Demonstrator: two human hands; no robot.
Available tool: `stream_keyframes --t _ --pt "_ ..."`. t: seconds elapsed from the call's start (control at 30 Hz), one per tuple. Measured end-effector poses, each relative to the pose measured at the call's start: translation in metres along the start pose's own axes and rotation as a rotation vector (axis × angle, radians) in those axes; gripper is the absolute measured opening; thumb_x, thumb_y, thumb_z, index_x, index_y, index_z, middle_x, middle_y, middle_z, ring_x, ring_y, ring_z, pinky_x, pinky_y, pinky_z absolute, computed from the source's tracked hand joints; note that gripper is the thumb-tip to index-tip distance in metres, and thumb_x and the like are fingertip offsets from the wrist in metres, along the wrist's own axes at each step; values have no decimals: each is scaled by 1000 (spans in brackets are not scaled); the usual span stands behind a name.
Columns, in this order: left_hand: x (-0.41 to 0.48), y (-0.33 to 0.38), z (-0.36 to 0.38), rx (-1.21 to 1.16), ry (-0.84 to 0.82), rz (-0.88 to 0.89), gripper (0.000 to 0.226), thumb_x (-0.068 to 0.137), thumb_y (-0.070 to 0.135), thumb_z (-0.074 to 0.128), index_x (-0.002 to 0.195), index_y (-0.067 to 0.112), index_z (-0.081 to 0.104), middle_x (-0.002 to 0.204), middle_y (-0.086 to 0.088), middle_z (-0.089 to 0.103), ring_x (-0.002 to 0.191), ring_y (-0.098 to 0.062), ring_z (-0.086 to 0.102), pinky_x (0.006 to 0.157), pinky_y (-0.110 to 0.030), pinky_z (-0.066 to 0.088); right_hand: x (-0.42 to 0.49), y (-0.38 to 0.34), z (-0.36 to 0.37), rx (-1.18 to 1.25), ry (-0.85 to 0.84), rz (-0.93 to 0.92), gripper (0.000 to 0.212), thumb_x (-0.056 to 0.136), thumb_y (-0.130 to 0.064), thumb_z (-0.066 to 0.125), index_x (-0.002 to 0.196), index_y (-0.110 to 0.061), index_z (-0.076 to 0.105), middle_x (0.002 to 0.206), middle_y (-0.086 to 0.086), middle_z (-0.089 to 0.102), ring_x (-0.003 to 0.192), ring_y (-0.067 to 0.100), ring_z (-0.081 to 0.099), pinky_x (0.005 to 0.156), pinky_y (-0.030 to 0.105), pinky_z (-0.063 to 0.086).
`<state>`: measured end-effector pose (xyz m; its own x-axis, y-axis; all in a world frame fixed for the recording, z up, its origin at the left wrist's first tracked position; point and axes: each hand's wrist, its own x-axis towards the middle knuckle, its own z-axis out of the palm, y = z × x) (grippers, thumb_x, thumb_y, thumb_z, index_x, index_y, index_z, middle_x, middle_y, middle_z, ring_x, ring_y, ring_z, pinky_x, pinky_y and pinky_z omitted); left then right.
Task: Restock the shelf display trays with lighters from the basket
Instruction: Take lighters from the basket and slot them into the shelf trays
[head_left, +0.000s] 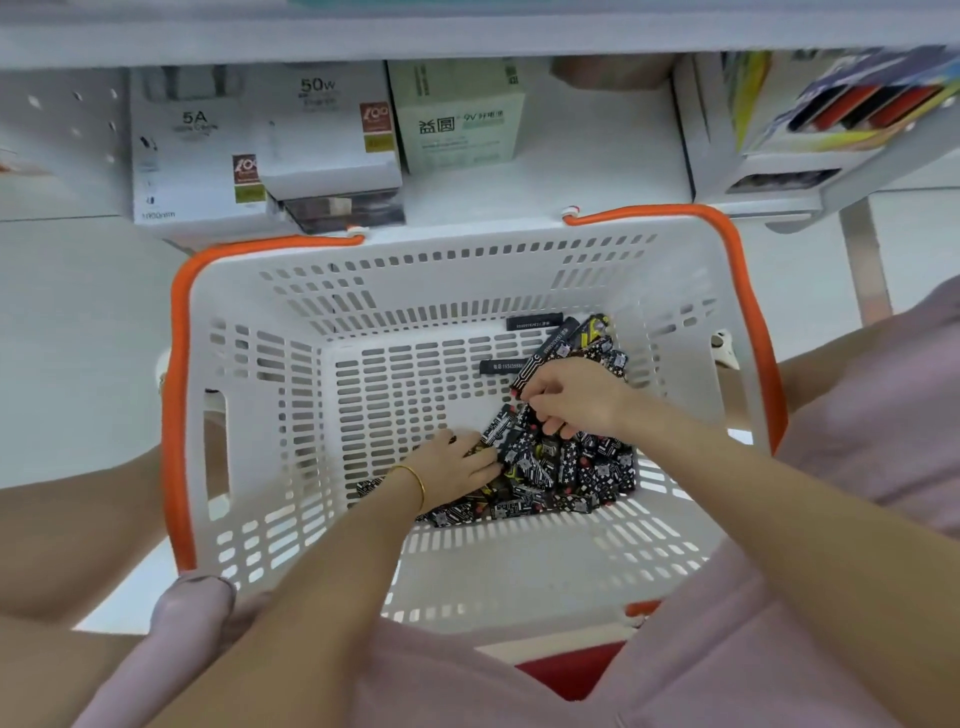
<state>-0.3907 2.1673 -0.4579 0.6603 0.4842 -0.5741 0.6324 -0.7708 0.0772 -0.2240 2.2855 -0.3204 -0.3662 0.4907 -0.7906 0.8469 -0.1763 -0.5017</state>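
A white slotted basket (249, 415) with orange handles stands on the floor in front of me. A heap of black patterned lighters (576, 467) lies in its right half. My right hand (576, 397) is down in the basket and grips a few lighters, one sticking up past its fingers. My left hand (457, 465), with a gold bangle on the wrist, rests on the left side of the heap, its fingers curled into the lighters. Two lighters (534, 322) lie apart near the far wall of the basket.
A white shelf (571, 171) runs just beyond the basket, holding white charger boxes (208, 150), a pale green battery box (457, 117) and a display tray (779, 176) at the right. My knees flank the basket; a red stool shows below.
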Motion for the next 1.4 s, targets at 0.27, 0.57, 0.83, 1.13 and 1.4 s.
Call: stream_keyframes --t 0.27,0.57,0.83,1.13,1.4 --pt "9 3 -3 -18 21 -85 64 88 19 58 140 10 22 140 -9 30 124 -30 32 89 -39 43 0 5 -1 26 12 29 19 96 -11 47 109 -7 60 94 11 62 78 21 65 69 33 56" --pt "12 6 2 -29 -88 -116 52 90 13 55 136 4 31 132 -16 45 116 -33 44 95 -42 40 0 3 -2 36 8 17 21 96 -11 46 112 -7 59 93 9 60 79 21 64 72 35 56" --pt "9 1 -10 -545 -188 -374 48 78 15 65 120 12 41 110 -8 57 98 -25 57 79 -33 47 -4 0 -8 59 33 3 21 96 -10 45 112 -6 59 95 10 61 80 21 64 73 35 55" --pt "-37 -39 -108 -1996 141 -696 32 72 11 67 101 11 54 102 -18 65 106 -34 62 89 -39 48 -23 -22 -42 205 174 -94 22 95 -9 47 114 -7 58 90 4 61 76 16 63 69 27 56" --pt "-88 -50 -242 -2203 644 -528 18 87 -5 56 100 8 58 87 -11 62 81 -24 62 78 -45 57 -77 -74 -89 480 164 -322 16 98 -19 46 102 -8 57 82 9 60 66 19 64 54 25 55"
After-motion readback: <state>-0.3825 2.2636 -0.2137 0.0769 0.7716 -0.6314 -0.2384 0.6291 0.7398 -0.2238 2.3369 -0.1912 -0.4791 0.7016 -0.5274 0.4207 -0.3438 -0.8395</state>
